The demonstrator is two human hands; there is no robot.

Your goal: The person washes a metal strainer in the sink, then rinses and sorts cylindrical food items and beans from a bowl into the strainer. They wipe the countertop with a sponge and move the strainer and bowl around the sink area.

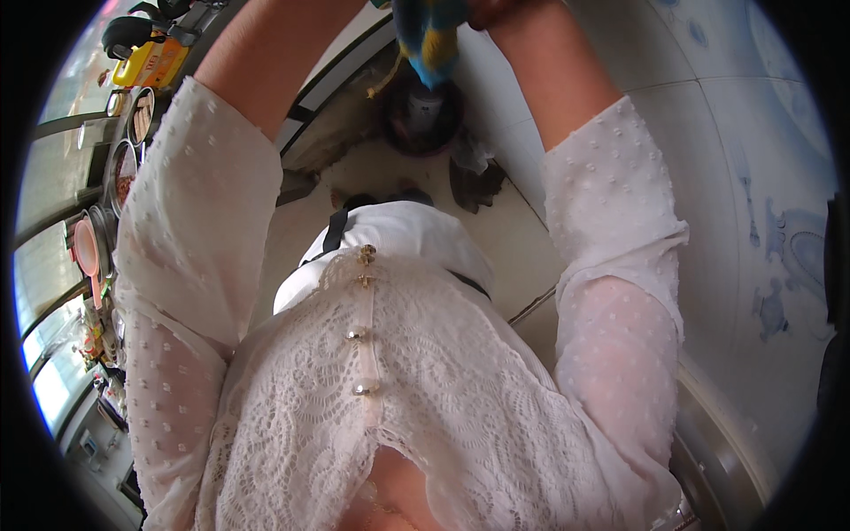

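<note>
At the top edge of the head view hangs a bunched blue and yellow cloth (430, 40), its upper end cut off by the frame. A thin yellow string (385, 81) dangles from its left side. Only part of my right hand (495, 12) shows, dark and curled against the cloth's right side. My left hand is out of view; its forearm runs up past the top edge. Below the cloth, on the floor, stands a dark round bin (422, 143) with a greyish thing inside that I cannot make out.
Dark and clear plastic bags (475, 182) lie beside the bin on the tiled floor (495, 239). Along the left are a pink strainer (86, 245), round containers (141, 116) and a yellow package (151, 63). A tiled wall (717, 166) with blue pictures rises on the right.
</note>
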